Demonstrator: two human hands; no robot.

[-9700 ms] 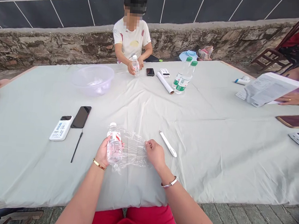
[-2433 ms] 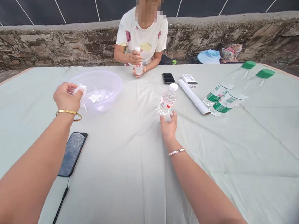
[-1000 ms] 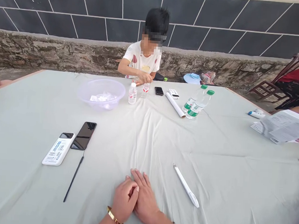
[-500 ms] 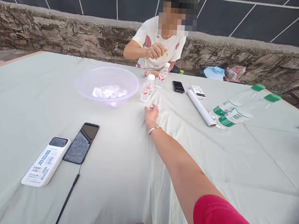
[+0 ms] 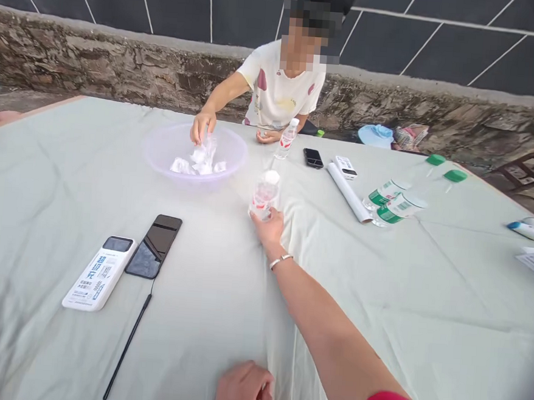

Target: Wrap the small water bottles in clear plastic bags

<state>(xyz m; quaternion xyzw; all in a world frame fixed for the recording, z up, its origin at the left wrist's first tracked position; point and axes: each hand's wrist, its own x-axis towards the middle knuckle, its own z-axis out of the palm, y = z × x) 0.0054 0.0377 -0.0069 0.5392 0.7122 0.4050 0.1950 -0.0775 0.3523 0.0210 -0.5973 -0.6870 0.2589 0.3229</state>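
Observation:
My right hand [image 5: 269,226], with a silver bracelet on its wrist, is wrapped around the lower part of a small clear water bottle [image 5: 266,194] with a white cap and red label. The bottle looks upright and slightly blurred. At the bottom edge my left hand [image 5: 244,388] rests on the table as a loose fist; nothing shows in it. Beyond the held bottle stands a second small water bottle [image 5: 286,139]. To the left is a translucent purple basin [image 5: 153,155] with crumpled clear-white pieces [image 5: 201,159] in it. A co-worker's hand [image 5: 203,127] reaches into that basin.
A black phone [image 5: 154,247] and white power bank [image 5: 99,273] lie on the left, with a black strap [image 5: 127,345]. Farther right are a smaller phone [image 5: 313,158], another power bank [image 5: 345,167], a white roll [image 5: 350,192] and two large green-capped bottles [image 5: 398,210].
My right hand has closed on the nearer small bottle and brought it toward me. The co-worker's hand has moved from above the bottles into the basin. More of my left fist shows.

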